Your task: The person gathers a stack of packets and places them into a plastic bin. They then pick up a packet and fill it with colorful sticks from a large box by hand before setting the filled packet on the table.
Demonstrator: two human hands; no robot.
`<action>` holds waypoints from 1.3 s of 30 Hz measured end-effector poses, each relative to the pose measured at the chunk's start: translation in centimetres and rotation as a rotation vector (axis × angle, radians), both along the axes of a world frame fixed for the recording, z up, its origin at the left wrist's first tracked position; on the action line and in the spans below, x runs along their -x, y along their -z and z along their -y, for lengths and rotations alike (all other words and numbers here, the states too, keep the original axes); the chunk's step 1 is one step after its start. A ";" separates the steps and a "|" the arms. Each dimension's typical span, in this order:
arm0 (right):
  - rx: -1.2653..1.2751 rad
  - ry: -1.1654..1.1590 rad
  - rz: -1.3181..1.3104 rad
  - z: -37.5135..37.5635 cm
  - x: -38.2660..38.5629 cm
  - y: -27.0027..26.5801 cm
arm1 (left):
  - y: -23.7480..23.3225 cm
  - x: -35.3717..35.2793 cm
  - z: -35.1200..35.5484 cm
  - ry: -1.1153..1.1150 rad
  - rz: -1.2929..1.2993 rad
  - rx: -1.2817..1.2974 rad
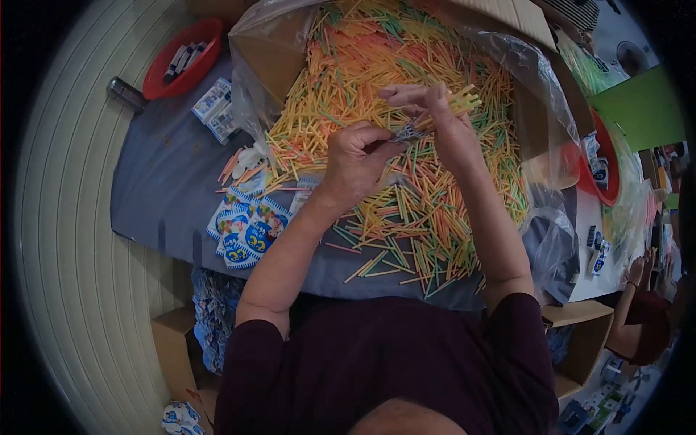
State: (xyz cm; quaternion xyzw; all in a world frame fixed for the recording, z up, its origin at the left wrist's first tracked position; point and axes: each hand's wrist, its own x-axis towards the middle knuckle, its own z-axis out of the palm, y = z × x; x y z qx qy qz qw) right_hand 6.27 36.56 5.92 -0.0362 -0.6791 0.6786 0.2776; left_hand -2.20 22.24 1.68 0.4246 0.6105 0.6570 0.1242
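Note:
My left hand [355, 159] pinches a small blue-and-white printed packet [409, 133] between thumb and fingers. My right hand [453, 127] is closed around a small bundle of yellowish thin sticks [464, 101], some fingers stretched out to the left. The bundle's lower end meets the packet, but the fingers hide whether the sticks are inside it. Beneath both hands lies a big heap of thin sticks [391, 210] in yellow, orange, pink and green, spilling from a plastic-lined cardboard box [268, 61] onto the grey cloth.
Several printed packets [250, 228] lie left of my forearm, with another stack [216, 110] farther back. A red basin [209, 61] and a dark metal flask [127, 94] stand far left. Another red basin [609, 163] is at right, near another person's arm [629, 297]. Cardboard boxes [174, 348] sit below.

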 end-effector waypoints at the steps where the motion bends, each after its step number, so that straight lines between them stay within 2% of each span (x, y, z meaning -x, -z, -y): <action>1: -0.095 -0.001 0.054 -0.2 0.0 -0.1 | -0.1 0.0 -0.4 -0.018 -0.031 -0.016; 3: -0.299 -0.004 0.129 -1.0 0.2 0.0 | -0.4 0.4 -1.1 0.025 0.028 0.017; 5: -0.260 -0.071 0.180 -1.9 -0.1 -0.5 | -0.5 0.8 -1.9 0.067 0.088 0.050; 6: -0.215 -0.140 0.235 -2.2 -0.1 -0.8 | -0.3 1.0 -2.5 0.130 0.202 0.003; 10: -0.152 -0.066 0.022 -3.4 0.7 -0.7 | -0.1 2.0 -4.1 0.275 0.489 -0.056; 12: -0.103 0.079 -0.082 -3.7 1.2 -1.4 | -0.3 2.0 -4.8 0.283 0.496 -0.102; 14: -0.067 0.081 -0.077 -3.2 1.2 -2.0 | -0.3 1.9 -5.1 0.289 0.508 -0.144; 16: -0.280 -0.142 0.127 -2.9 0.9 -1.6 | -0.1 1.8 -5.3 0.320 0.472 -0.178; 18: -0.256 -0.140 0.145 -2.3 0.3 -1.0 | 0.0 1.7 -4.3 0.344 0.564 -0.188; 21: -0.321 0.085 -0.085 -1.1 -0.6 -1.2 | -0.2 1.2 -1.3 0.285 0.685 -0.143; 22: -0.296 0.080 -0.072 -0.3 -0.9 -0.4 | -0.3 0.8 0.1 0.287 0.670 -0.158; 23: -0.424 -0.008 0.035 0.5 -1.3 0.3 | -0.1 0.5 1.5 0.296 0.651 -0.174; 24: -0.552 -0.093 0.141 1.2 -1.9 0.8 | 0.4 0.1 3.4 0.219 0.438 -0.051; 26: -0.547 -0.177 0.064 4.2 -2.5 1.3 | -0.4 -2.3 7.3 0.132 0.294 0.126; 27: -0.540 -0.259 0.064 5.3 -2.8 1.9 | 0.5 -2.6 9.9 0.073 0.253 0.214; 28: -0.490 -0.406 0.238 6.0 -3.1 2.7 | 1.5 -2.7 12.5 0.010 0.211 0.302; 29: -0.484 -0.404 0.243 6.1 -3.3 2.2 | 0.9 -3.2 14.5 -0.074 0.258 0.328; 31: -0.820 -0.434 0.312 6.1 -3.1 0.2 | 0.4 -2.0 17.4 -0.160 0.302 0.361; 32: -0.861 -0.386 0.381 4.5 -2.6 0.2 | 0.8 -0.8 18.8 -0.303 0.034 0.468; 33: -1.043 -0.243 0.388 2.1 -1.8 0.9 | 1.0 0.0 19.9 -0.448 -0.236 0.568; 34: -1.225 -0.093 0.388 -0.2 -0.9 1.6 | 0.9 0.5 20.3 -0.480 -0.488 0.785; 35: -1.358 0.024 0.521 -1.6 -0.5 1.7 | 0.4 0.2 20.1 -0.487 -0.492 0.780; 36: -1.485 0.155 0.663 -2.6 0.0 1.6 | -0.3 -0.5 19.0 -0.583 -0.742 0.792; 37: -1.493 0.166 0.667 -3.2 0.7 1.8 | -0.8 -1.1 17.8 -0.675 -0.988 0.794; 38: -1.570 0.218 0.692 -3.6 1.4 2.2 | -0.9 -1.6 16.7 -0.675 -0.982 0.783; 39: -1.648 0.261 0.713 -4.0 2.1 2.8 | -0.9 -1.9 15.7 -0.539 -0.887 0.712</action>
